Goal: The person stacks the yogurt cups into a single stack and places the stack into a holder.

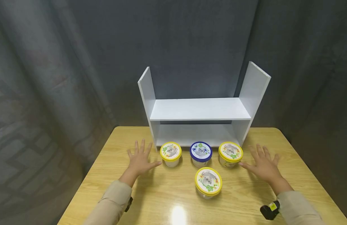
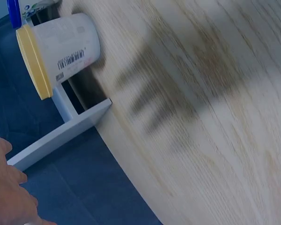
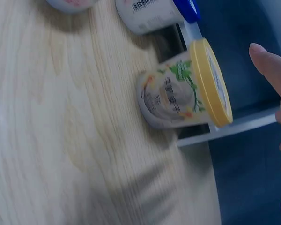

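Three tubs stand in a row before the shelf: a yellow-lidded tub (image 1: 171, 151) on the left, a blue-lidded tub (image 1: 200, 152) in the middle, another yellow-lidded tub (image 1: 230, 153) on the right. A third yellow-lidded tub (image 1: 208, 182) stands nearer the front. My left hand (image 1: 139, 161) is spread left of the row, its thumb pointing at the left tub. My right hand (image 1: 263, 165) is spread on the other side, thumb tip right beside the right tub. Both hold nothing. In the right wrist view the right tub (image 3: 175, 93) shows a printed vine.
A white two-tier shelf (image 1: 200, 109) with upright side panels stands at the back of the wooden table (image 1: 162, 200). Grey curtains (image 1: 201, 47) hang behind and along both sides. A black wrist device (image 1: 270, 210) is at the right sleeve.
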`<act>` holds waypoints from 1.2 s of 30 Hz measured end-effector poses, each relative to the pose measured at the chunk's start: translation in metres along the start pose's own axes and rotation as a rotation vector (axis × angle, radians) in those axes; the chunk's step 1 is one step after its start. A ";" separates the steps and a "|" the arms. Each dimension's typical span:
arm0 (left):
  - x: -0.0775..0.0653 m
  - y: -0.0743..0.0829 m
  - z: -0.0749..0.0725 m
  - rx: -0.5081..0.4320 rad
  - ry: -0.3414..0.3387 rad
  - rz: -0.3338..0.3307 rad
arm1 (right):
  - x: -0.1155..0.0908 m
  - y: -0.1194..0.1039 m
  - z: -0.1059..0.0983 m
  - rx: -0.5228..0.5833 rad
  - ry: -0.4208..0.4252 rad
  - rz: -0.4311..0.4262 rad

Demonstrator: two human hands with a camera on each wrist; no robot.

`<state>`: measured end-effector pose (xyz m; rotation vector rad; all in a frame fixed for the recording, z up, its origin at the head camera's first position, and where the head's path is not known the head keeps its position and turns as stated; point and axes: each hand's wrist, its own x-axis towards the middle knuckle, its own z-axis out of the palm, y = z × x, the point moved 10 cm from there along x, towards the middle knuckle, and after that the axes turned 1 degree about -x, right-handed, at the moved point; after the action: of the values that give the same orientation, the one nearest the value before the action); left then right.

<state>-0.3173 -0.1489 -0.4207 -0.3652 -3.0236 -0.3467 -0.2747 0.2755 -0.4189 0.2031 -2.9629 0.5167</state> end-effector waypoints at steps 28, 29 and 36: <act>0.018 0.015 0.037 -0.407 0.036 -0.036 | -0.013 -0.067 0.027 0.105 0.054 -0.130; 0.019 0.015 0.039 -0.424 0.040 -0.036 | -0.014 -0.069 0.028 0.112 0.056 -0.139; 0.024 0.016 0.053 -0.511 0.047 -0.062 | -0.021 -0.086 0.036 0.171 0.058 -0.199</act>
<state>-0.3387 -0.1159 -0.4666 -0.2847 -2.8647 -1.1201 -0.2443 0.1848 -0.4277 0.4852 -2.8016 0.7343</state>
